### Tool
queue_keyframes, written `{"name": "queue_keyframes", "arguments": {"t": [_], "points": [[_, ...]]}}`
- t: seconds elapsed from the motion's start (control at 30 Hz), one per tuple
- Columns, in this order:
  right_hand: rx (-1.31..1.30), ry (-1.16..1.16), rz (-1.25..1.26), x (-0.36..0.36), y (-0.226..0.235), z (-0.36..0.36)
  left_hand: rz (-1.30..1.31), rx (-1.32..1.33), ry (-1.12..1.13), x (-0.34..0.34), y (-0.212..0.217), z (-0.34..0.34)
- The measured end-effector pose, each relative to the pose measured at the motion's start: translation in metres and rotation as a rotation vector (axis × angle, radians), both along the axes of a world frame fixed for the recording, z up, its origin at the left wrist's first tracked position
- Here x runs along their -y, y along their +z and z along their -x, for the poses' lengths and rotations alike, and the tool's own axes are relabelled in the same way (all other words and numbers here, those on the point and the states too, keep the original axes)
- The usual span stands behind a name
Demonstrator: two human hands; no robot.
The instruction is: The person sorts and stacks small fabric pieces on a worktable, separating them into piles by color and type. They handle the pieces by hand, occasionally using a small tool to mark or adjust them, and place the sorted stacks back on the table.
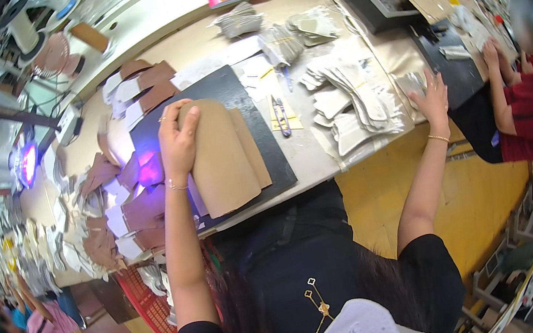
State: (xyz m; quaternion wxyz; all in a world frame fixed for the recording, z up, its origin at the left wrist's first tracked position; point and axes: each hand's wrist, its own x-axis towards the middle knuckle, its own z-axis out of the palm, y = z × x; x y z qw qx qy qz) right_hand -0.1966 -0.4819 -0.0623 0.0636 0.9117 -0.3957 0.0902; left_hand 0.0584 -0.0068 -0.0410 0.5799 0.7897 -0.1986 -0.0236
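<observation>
Both of our hands out on the bench, one on the tan stack and one way off to the side.

Nearest to us, our left hand sits on top of the stack of tan cut pieces, we count roughly three layers fanned out, lying on one black mat. The fingers curl over the stack's top left edge, thumb side pressing down, so the pieces run out to the right and below the hand. To the left there's a scatter of brown and white pieces, too many to count. Our right hand lies flat, fingers spread, on a grey piece beside the pile of white cut pieces. One pair of snips lies between the mat and that pile. Further back, three bundles of grey pieces.
</observation>
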Motion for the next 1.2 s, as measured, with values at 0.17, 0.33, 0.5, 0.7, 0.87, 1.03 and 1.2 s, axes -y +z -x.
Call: {"name": "queue_keyframes", "arguments": {"t": [0.17, 0.33, 0.5, 0.7, 0.87, 1.03, 1.2], "points": [[0.06, 0.01, -0.221, 0.041, -0.055, -0.001, 0.036, -0.039, 0.016, 0.002, 0.003, -0.001], [0.077, -0.05, -0.244, 0.038, -0.05, -0.001, 0.105, -0.166, 0.012, 0.005, 0.007, 0.0], [0.095, -0.036, -0.22, 0.029, -0.045, -0.001, 0.049, -0.127, 0.024, 0.005, 0.009, -0.001], [0.129, 0.028, -0.121, 0.023, -0.054, -0.001, -0.073, -0.166, 0.132, 0.007, 0.017, -0.005], [0.137, -0.008, -0.107, 0.025, -0.059, -0.002, -0.178, -0.133, 0.106, 0.015, 0.032, -0.033], [0.187, -0.005, -0.077, 0.025, -0.067, 0.0, -0.119, -0.048, 0.059, 0.028, 0.048, -0.102], [0.16, -0.023, -0.023, 0.027, -0.074, 0.002, -0.047, -0.066, 0.086, 0.051, 0.053, -0.199]]}}
